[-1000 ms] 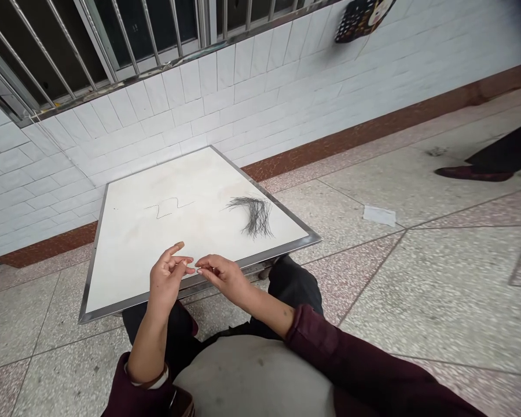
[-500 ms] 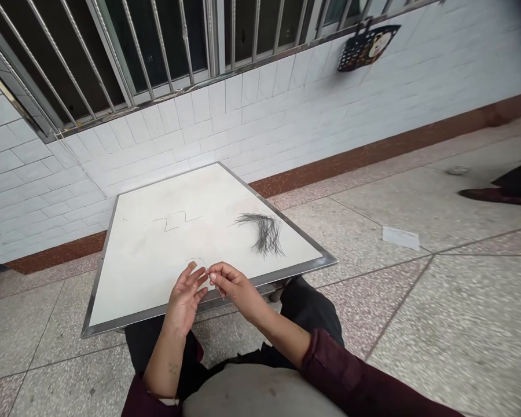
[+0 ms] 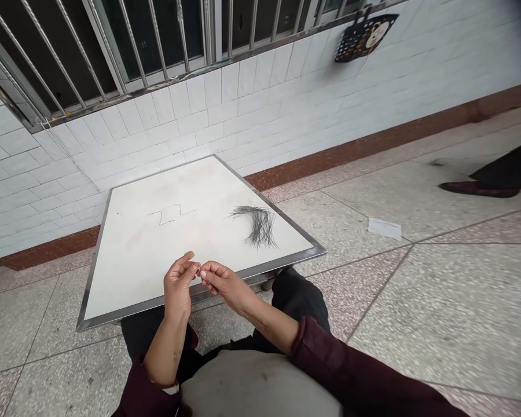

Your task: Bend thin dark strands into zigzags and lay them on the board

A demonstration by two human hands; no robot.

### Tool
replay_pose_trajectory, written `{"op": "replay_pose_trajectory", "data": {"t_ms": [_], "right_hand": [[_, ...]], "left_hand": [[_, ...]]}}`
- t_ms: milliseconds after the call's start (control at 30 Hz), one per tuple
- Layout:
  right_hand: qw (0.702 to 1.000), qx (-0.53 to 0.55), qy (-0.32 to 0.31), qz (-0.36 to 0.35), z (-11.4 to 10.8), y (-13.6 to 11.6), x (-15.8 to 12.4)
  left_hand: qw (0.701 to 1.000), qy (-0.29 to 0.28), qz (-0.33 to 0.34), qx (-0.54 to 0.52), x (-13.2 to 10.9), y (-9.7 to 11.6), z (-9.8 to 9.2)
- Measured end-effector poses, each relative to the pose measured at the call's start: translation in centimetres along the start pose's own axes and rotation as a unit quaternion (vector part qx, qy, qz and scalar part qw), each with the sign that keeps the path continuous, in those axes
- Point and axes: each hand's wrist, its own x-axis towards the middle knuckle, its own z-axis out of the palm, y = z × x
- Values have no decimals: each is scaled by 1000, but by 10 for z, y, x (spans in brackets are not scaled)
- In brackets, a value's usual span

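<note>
My left hand (image 3: 180,285) is closed in a pinch over the near edge of the white table (image 3: 125,260); one finger with a tan wrap at its tip sticks out. My right hand (image 3: 221,282) meets it fingertip to fingertip, thumb against forefinger. Between them is a thin wire (image 3: 213,288), mostly hidden by the fingers, with a short pale length showing below the right hand. Farther back on the tabletop lie thin dark wires bent into zigzags (image 3: 171,214). To the right is a loose, fanned bunch of thin black wires (image 3: 258,226).
The table has a metal rim (image 3: 282,260) and stands by a white tiled wall (image 3: 178,124) under a barred window (image 3: 147,40). A dotted black basket (image 3: 362,39) hangs there. White paper (image 3: 384,228) lies on the floor. Another person's shoe (image 3: 480,189) is at right.
My left fingers, spread before, have closed to a pinch against the right fingertips. Less of the wire trails below my right hand. The whole view has shifted slightly.
</note>
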Motion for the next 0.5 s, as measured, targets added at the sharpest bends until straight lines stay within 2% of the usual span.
{"op": "replay_pose_trajectory", "data": {"t_ms": [167, 267, 333, 400, 500], "right_hand": [[997, -72, -21, -33, -2, 2, -5], [988, -142, -4, -66, -3, 5, -7], [970, -209, 29, -118, -2, 6, -9], [939, -287, 57, -183, -2, 6, -10], [899, -363, 62, -238, -2, 5, -12]], "left_hand": [[997, 50, -13, -49, 0, 10, -3], [995, 70, -23, -72, 0, 13, -8], [995, 59, -24, -78, -1, 14, -10], [996, 47, -25, -78, -2, 14, -10], [996, 40, -27, -77, -4, 13, -10]]}}
